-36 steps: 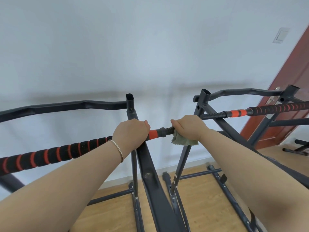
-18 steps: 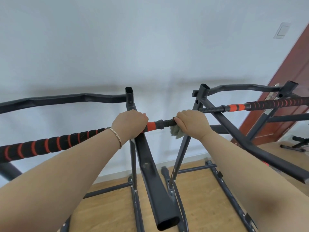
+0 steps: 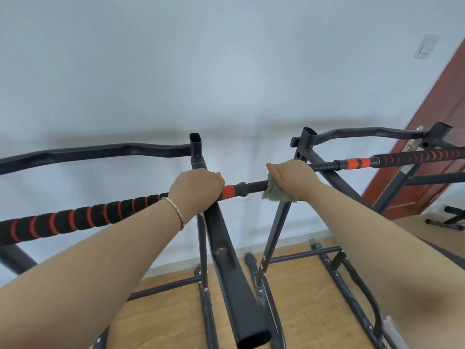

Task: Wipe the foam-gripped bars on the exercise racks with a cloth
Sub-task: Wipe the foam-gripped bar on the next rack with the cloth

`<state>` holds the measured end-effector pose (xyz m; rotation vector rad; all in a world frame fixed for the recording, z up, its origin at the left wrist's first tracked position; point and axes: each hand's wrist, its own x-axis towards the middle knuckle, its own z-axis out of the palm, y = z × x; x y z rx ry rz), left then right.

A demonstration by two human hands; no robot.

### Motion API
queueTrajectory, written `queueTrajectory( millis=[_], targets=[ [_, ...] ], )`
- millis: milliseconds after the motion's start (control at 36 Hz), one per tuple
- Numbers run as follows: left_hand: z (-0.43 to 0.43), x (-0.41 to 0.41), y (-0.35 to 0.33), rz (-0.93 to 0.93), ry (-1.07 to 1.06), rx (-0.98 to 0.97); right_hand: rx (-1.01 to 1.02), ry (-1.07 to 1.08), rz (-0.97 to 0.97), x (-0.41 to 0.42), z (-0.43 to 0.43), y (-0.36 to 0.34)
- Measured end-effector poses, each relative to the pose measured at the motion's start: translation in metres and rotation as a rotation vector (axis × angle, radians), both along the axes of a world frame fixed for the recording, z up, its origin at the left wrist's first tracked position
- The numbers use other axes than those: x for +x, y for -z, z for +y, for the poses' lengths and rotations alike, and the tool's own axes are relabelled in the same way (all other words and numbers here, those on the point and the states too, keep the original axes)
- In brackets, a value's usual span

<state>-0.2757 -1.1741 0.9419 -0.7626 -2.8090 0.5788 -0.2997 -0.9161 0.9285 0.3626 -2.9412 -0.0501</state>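
My left grip (image 3: 195,188) is clenched around the black-and-red foam bar (image 3: 75,219) beside the rack post (image 3: 197,152), steadying it. My right grip (image 3: 293,176) grasps a grey-green cloth (image 3: 278,191), wrapped over the bare ribbed section (image 3: 254,185) in the gap between the two racks. To wipe well, I judge I should squeeze the cloth fully round the bar and twist while sliding, so the grooves come clean, then work on along the second foam bar (image 3: 415,157) to my right.
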Motion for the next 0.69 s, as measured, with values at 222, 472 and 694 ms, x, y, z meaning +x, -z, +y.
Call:
queueTrajectory(
  millis=[222, 472, 694],
  targets=[
    [-0.001, -0.007, -0.001, -0.032, 0.002, 0.023, -0.004, -0.22, 0.322, 0.017, -0.052, 0.023],
    [-0.004, -0.009, -0.007, -0.049, 0.021, 0.014, -0.172, 0.047, -0.215, -0.01, -0.07, -0.01],
    [-0.027, 0.003, -0.007, 0.025, -0.088, 0.127, -0.334, -0.14, 0.33, 0.011, -0.103, -0.016]
  ],
)
